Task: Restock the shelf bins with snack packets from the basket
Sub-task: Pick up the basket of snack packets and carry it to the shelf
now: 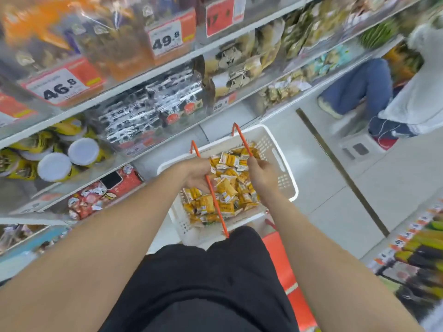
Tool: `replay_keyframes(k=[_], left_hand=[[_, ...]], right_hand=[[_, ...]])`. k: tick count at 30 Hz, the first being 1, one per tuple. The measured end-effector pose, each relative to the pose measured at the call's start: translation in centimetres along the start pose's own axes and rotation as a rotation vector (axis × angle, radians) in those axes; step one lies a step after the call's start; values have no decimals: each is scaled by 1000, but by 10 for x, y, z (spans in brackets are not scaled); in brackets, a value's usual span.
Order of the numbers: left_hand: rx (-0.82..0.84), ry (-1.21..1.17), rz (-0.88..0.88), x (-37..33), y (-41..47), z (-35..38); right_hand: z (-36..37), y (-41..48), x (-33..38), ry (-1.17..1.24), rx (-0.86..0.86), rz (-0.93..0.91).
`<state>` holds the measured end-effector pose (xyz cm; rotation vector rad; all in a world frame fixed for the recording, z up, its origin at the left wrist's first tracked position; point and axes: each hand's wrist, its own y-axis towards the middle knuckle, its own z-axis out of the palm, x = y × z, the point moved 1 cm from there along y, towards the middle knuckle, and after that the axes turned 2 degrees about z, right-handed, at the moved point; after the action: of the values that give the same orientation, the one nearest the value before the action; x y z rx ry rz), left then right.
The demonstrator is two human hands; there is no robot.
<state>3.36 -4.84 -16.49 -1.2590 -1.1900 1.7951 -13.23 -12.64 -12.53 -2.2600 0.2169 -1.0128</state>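
Snack packets (227,188), yellow and orange, heaped in white basket (285,178), lying directly under and between both hands. We see left hand (195,174) over the pile's left part, fingers curled down round left orange handle (217,207), which runs on from below the knuckles toward the body. A few packets sit just beneath its fingertips; whether they touch, we cannot tell. Right hand (262,174) is a closed fist on right orange handle (242,140), and the bar rises beyond the hand to a bend above the far rim. Hands are near each other, packets showing in the gap between them. Basket wall extends past right hand on its outer side.

Outward of left hand we note shelf (143,80) rows with clear-fronted bins: black-and-white packets (153,109) beyond the hand, white-lidded tubs (82,152) further out to its left, red packets (96,197) lower, just beside the left forearm. Price tags (60,86) on upper rows read 46.8 and 49.8. Beyond right hand and well apart, another person (359,85) in blue jeans is low down by white stool (359,142). Below both forearms, black clothing (203,283) of the wearer.
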Motion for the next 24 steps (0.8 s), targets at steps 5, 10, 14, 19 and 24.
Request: replay_keyframes(k=[5,10,14,19,24], left_hand=[[-85,-81,-75,-27,33,8],[-166,-145,-141,-30,75,15],[-283,-264,-201,-19,110,22],[-305,-325,-226,7,132,19],[-253,-260,-235,46,151,10]], right_hand=[[0,64,7,-202,133,-24],[7,116,-7,-320,293,20],[6,154,-23,-383,406,-27],[14,173,-45,-435,480,-92],[40,183,-80,-487,385,-95]])
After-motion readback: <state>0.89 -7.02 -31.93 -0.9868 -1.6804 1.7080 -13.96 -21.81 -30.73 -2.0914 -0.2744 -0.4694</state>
